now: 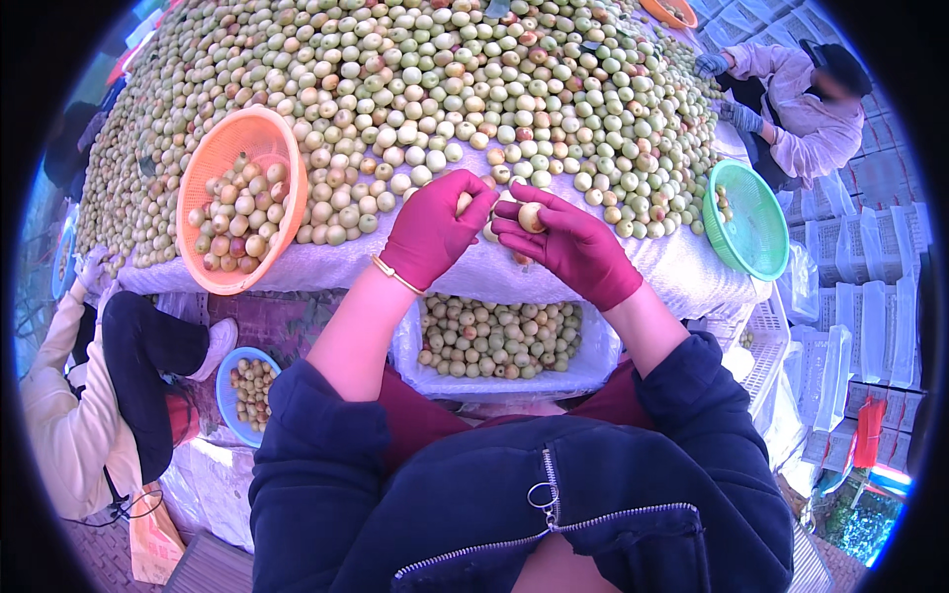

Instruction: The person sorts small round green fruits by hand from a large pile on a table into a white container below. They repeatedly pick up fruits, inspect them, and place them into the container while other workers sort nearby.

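My left hand (439,231), in a dark pink glove, has its fingers curled around a pale jujube (463,202), partly hidden by the fingers. Facing it, my right hand (574,241) wears the same kind of glove and is turned palm inward. A yellowish jujube (531,218) rests against its fingers, held near the thumb. Both hands hover over the near edge of a white woven cloth (474,276). Beyond them spreads a large heap of green and reddish jujubes (445,81). Below my hands, a lined crate (600,363) holds many more jujubes (500,337).
An orange basket (194,178) of reddish jujubes stands left, a green basket (760,222) with a few fruits right. A blue basket (225,385) sits low left. One person (797,111) works at right, another (96,400) at left. Stacked lined crates (860,296) stand at right.
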`<state>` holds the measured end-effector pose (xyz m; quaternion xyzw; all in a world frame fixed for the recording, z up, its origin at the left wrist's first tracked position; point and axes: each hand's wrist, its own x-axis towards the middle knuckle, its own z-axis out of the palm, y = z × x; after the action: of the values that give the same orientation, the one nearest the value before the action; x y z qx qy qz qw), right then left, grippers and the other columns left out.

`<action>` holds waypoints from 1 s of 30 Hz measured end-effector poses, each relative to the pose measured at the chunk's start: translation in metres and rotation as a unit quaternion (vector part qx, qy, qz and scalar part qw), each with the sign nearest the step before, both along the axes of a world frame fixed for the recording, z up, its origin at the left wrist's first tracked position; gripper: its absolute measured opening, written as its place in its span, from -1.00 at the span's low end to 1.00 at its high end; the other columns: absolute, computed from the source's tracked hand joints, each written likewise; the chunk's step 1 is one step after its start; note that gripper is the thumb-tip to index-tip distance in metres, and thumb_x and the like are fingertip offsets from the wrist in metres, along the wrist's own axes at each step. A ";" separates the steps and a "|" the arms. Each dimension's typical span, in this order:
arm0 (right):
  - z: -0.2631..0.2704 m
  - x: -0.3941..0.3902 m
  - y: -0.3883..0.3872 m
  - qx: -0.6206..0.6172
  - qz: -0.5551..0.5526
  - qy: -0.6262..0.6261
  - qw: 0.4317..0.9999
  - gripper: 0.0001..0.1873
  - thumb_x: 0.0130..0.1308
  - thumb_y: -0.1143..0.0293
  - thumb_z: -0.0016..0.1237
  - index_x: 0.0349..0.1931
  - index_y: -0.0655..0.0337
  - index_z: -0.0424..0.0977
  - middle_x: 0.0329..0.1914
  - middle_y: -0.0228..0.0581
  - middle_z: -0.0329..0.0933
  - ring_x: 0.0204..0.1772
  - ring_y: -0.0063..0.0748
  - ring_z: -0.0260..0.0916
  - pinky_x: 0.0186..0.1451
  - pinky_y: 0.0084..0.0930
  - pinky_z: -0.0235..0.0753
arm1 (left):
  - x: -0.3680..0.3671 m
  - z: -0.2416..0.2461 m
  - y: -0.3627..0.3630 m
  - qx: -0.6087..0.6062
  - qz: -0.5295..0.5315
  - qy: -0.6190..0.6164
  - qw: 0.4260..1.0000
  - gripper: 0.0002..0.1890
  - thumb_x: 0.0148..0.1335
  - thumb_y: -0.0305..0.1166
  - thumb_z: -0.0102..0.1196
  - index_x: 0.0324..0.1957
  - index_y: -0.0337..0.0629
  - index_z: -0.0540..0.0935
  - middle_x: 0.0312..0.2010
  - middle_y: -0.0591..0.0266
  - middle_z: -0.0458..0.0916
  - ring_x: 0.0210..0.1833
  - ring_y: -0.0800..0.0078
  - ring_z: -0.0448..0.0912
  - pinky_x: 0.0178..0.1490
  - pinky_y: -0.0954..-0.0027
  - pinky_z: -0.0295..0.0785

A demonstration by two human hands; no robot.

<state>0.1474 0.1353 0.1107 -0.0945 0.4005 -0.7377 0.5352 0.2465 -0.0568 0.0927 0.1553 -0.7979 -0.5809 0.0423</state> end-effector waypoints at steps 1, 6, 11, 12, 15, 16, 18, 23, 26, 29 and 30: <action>0.002 0.004 0.005 0.000 0.001 0.017 1.000 -0.43 0.44 0.34 -0.10 0.38 0.36 0.17 0.33 0.08 0.33 0.37 -0.11 0.35 0.47 -0.27 0.33 | 0.002 0.000 0.008 -0.061 -0.036 0.077 0.994 -0.72 0.29 -0.34 0.19 0.02 -0.12 0.55 -0.16 0.23 0.64 -0.17 0.41 0.66 -0.25 0.43 0.58; -0.003 0.029 0.019 0.115 0.013 0.051 0.992 -0.37 0.45 0.36 -0.05 0.46 0.26 0.09 0.34 -0.20 0.33 0.38 -0.37 0.31 0.44 -0.36 0.28 | 0.016 -0.001 0.052 -0.205 -0.115 0.156 0.959 -0.60 0.19 -0.46 0.21 0.09 0.01 0.53 -0.01 0.15 0.58 0.02 0.13 0.62 -0.03 0.27 0.58; -0.044 -0.002 0.049 0.068 -0.001 0.371 0.926 -0.43 0.48 0.41 -0.09 0.45 0.26 0.13 0.44 -0.08 0.27 0.45 -0.27 0.25 0.48 -0.29 0.25 | 0.014 -0.001 0.017 -0.239 -0.001 0.176 0.955 -0.81 0.24 -0.45 0.16 -0.10 -0.04 0.56 -0.17 0.22 0.58 -0.28 0.35 0.64 -0.25 0.39 0.56; -0.056 -0.020 0.056 0.114 -0.034 0.457 0.881 -0.45 0.46 0.44 -0.06 0.42 0.24 0.19 0.42 -0.15 0.30 0.45 -0.28 0.25 0.47 -0.32 0.26 | 0.014 0.001 -0.009 -0.275 0.054 0.210 0.937 -0.82 0.29 -0.42 0.13 -0.07 -0.05 0.57 -0.22 0.27 0.58 -0.41 0.49 0.57 -0.36 0.47 0.53; -0.092 -0.052 0.080 0.283 -0.099 0.553 0.777 -0.52 0.33 0.44 0.05 0.26 0.15 0.39 0.19 -0.12 0.49 0.25 -0.16 0.43 0.28 -0.30 0.43 | 0.041 0.011 -0.094 -0.181 0.235 0.166 0.940 -0.81 0.37 -0.33 0.08 -0.05 -0.14 0.58 -0.22 0.22 0.61 -0.41 0.52 0.59 -0.48 0.52 0.50; -0.103 -0.055 0.087 0.239 -0.090 0.629 0.734 -0.54 0.30 0.46 0.05 0.23 0.16 0.41 0.19 -0.10 0.49 0.23 -0.11 0.44 0.28 -0.28 0.43 | 0.050 0.013 -0.121 -0.177 0.304 0.146 0.925 -0.80 0.36 -0.32 0.09 -0.03 -0.14 0.58 -0.19 0.21 0.62 -0.39 0.53 0.61 -0.51 0.56 0.50; -0.120 -0.061 0.093 0.227 -0.078 0.716 0.655 -0.59 0.26 0.49 0.04 0.15 0.17 0.46 0.17 -0.09 0.50 0.18 -0.06 0.46 0.27 -0.24 0.43 | 0.069 0.018 -0.168 -0.353 0.345 0.114 0.862 -0.71 0.33 -0.37 0.12 0.07 -0.16 0.57 -0.03 0.10 0.61 -0.05 0.27 0.62 0.00 0.28 0.56; -0.136 -0.060 0.088 0.229 -0.106 0.760 0.599 -0.69 0.20 0.52 0.03 -0.02 0.15 0.55 0.05 -0.16 0.56 0.07 -0.04 0.49 0.15 -0.21 0.45 | 0.065 0.006 -0.169 -0.555 0.291 0.156 0.764 -0.36 0.18 -0.46 0.21 0.31 -0.30 0.35 0.28 -0.14 0.37 0.39 -0.03 0.29 0.44 0.07 0.19; -0.135 -0.060 0.084 0.229 -0.122 0.761 0.595 -0.71 0.20 0.52 0.03 -0.05 0.14 0.56 0.00 -0.19 0.57 0.04 -0.04 0.49 0.11 -0.20 0.45 | 0.011 -0.022 -0.108 -0.452 0.100 0.205 0.863 -0.38 0.20 -0.42 0.23 0.30 -0.27 0.37 0.30 -0.12 0.38 0.41 -0.05 0.28 0.45 0.06 0.17; -0.133 -0.060 0.084 0.234 -0.122 0.760 0.593 -0.71 0.19 0.52 0.03 -0.05 0.14 0.56 0.00 -0.19 0.57 0.04 -0.05 0.49 0.11 -0.20 0.45 | -0.029 -0.055 -0.036 -0.427 -0.027 0.151 0.891 -0.33 0.22 -0.21 0.24 0.33 -0.22 0.36 0.35 -0.12 0.31 0.45 -0.04 0.23 0.46 0.04 0.14; -0.133 -0.059 0.084 0.235 -0.121 0.761 0.593 -0.71 0.19 0.52 0.03 -0.05 0.14 0.56 0.00 -0.19 0.57 0.04 -0.05 0.49 0.11 -0.21 0.46 | -0.032 -0.064 -0.015 -0.427 -0.068 0.117 0.894 -0.30 0.21 -0.15 0.23 0.34 -0.21 0.35 0.37 -0.11 0.29 0.46 -0.03 0.21 0.47 0.03 0.13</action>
<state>0.0881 0.2196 -0.0224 -0.4432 0.8291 -0.3364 -0.0549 0.2141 -0.0722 0.0290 -0.0019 -0.9671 -0.1993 0.1582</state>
